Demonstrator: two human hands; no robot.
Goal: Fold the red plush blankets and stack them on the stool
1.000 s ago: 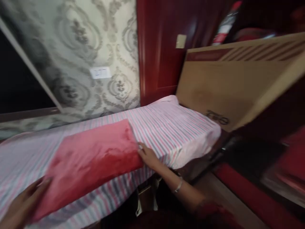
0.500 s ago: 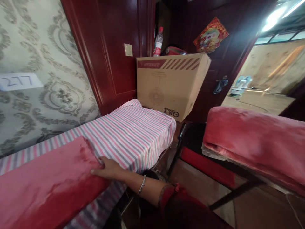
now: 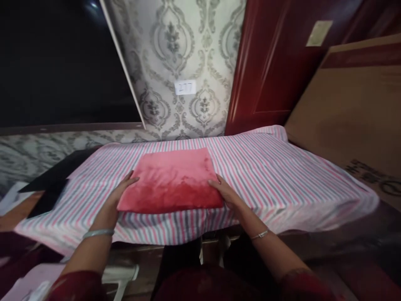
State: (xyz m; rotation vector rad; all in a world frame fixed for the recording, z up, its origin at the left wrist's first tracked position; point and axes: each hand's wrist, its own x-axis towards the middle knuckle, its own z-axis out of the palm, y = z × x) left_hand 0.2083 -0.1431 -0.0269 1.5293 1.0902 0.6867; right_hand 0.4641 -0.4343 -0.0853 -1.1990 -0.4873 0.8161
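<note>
A folded red plush cloth (image 3: pixel 172 179) lies on a table covered with a pink, grey and white striped sheet (image 3: pixel 282 171). My left hand (image 3: pixel 117 196) rests against the cloth's left edge, fingers stretched along it. My right hand (image 3: pixel 227 194) presses flat against the cloth's right edge, fingers extended. Each wrist wears a thin bangle. Both hands flank the cloth near the table's front edge.
A large cardboard box (image 3: pixel 354 113) stands at the table's right end. Patterned wallpaper with a paper label (image 3: pixel 184 87) is behind, beside a dark red door panel (image 3: pixel 269 62). Dark flat items (image 3: pixel 59 173) lie at the table's left end.
The view swung back from the right to face the table squarely. My left hand is back in sight on the cloth's left edge; my right hand stays on its right edge.
</note>
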